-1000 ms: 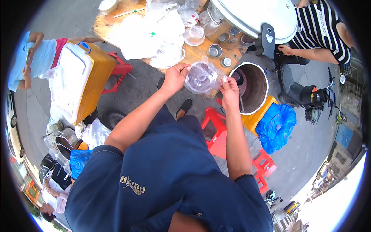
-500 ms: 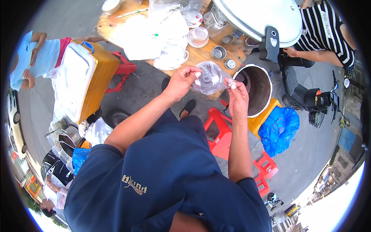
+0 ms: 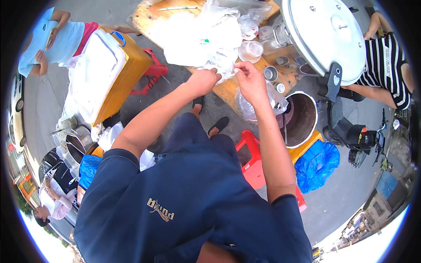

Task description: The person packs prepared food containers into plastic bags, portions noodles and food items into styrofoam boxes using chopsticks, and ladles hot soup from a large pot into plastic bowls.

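Observation:
My left hand (image 3: 202, 82) is closed in a pinch at the near edge of a pile of white plastic bags (image 3: 186, 41) on the wooden table. Close beside it, my right hand (image 3: 253, 84) pinches the edge of the same white plastic with thumb and forefinger. A clear plastic bag (image 3: 245, 105) hangs behind and below my right hand, partly covered by the wrist. I cannot tell whether my other right fingers hold it. A clear plastic tub (image 3: 251, 51) and an open metal cup (image 3: 270, 73) stand to the right of my hands.
A large pot with a lid (image 3: 326, 33) covers the table's right end. Below it stands a deep round bucket (image 3: 302, 120). A red stool (image 3: 252, 160) is near my legs. A yellow box (image 3: 127, 70) sits at left. Other people stand on both sides.
Both hands have moved from the clear bag held out between them to the white plastic on the table. The clear bag has dropped below my right hand. My view has shifted.

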The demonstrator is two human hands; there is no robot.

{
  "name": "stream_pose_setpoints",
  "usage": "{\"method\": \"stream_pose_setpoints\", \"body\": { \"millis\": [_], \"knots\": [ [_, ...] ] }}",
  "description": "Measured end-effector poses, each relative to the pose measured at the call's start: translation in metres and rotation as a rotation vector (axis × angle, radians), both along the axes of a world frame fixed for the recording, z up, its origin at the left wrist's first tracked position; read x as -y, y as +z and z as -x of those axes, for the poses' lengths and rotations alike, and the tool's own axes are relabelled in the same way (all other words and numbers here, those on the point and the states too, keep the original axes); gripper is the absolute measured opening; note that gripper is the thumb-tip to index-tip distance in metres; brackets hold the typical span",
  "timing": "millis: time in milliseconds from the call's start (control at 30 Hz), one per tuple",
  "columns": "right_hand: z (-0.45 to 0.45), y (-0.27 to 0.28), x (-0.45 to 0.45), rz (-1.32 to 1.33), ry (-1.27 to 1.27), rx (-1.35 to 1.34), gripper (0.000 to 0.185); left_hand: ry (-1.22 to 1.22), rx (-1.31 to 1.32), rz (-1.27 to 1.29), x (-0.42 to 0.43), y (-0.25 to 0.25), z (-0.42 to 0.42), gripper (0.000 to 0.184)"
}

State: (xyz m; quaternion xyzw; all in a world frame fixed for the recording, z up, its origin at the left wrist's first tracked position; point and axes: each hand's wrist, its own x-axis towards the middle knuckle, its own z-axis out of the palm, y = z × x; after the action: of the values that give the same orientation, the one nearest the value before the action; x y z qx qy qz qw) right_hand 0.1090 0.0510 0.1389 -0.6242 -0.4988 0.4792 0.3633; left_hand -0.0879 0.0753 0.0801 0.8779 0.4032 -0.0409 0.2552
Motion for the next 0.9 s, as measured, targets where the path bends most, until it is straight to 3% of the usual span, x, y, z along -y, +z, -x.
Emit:
{"method": "stream_pose_setpoints", "body": {
  "millis": [67,100,200,300,400,500,633,700,833,900],
  "knots": [
    [0.014,-0.032,-0.02,0.159,0.257,0.38,0.021,0.061,0.041,0.005,0.009,-0.002,0.02,0.015],
    [0.019,-0.052,-0.023,0.161,0.263,0.381,0.021,0.118,0.079,0.006,0.013,-0.003,0.027,0.014],
    [0.032,-0.092,-0.034,0.304,0.395,0.729,0.025,0.299,0.145,0.003,0.014,0.004,0.038,0.015],
    [0.048,-0.096,-0.03,0.306,0.216,0.674,0.025,0.51,0.295,0.059,0.012,0.002,0.034,0.024],
    [0.064,-0.086,-0.033,0.39,0.266,0.685,0.036,0.569,0.461,0.126,0.001,-0.005,0.028,0.035],
    [0.078,-0.1,-0.03,0.264,0.243,0.797,0.034,0.575,0.527,0.156,-0.011,-0.013,0.021,0.038],
    [0.085,-0.107,-0.029,0.282,0.24,0.745,0.036,0.506,0.544,0.084,-0.031,-0.033,0.019,0.037],
    [0.083,-0.103,-0.029,0.317,0.336,0.667,0.037,0.482,0.435,0.343,-0.04,-0.036,0.021,0.034],
    [0.078,-0.096,-0.026,0.308,0.175,0.68,0.034,0.344,0.356,0.26,-0.041,-0.046,0.026,0.033],
    [0.069,-0.102,-0.021,0.139,0.2,0.728,0.031,0.347,0.522,0.066,-0.038,-0.052,0.031,0.028]
  ]
}}
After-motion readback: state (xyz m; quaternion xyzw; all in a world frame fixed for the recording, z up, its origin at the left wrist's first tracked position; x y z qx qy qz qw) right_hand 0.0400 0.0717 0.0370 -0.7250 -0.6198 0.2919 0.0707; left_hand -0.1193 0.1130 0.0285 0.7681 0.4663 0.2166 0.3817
